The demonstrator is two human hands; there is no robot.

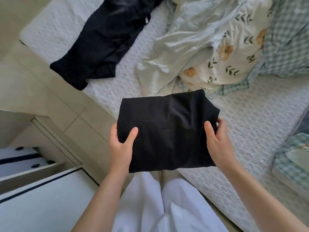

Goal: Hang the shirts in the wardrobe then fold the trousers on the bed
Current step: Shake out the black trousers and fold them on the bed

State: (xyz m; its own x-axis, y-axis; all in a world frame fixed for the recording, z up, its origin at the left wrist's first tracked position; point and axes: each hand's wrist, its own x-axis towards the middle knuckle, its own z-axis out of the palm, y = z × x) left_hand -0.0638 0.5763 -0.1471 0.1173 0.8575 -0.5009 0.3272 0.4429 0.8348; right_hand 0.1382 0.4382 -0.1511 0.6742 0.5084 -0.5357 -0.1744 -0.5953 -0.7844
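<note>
At the far left stands a white cabinet with dark trim along its edges (a drawer seems to stand a little open above it), on a pale tiled floor. Next comes the bed, with a white textured cover. A pair of loose trousers, black and unfolded, lies along the bed's left edge, the legs reaching toward its near left corner.

In the middle, the left hand grips the left side of the folded trousers, thumb on top and fingers tucked underneath. The folded trousers are a neat black rectangle, held over the near edge of the bed, partly above the cover and partly above the floor (whether the far end touches the cover I cannot tell). Below them show the person's own legs in white cloth. The right hand grips the right side in the same way, thumb over the top, fingers curled round the edge and a little blurred.

Beyond the folded trousers, toward the far right corner of the bed, a crumpled quilt lies heaped, pale green with a flower print and a checked border. At the right edge rests a checked pillow, well apart from both pairs of trousers.
</note>
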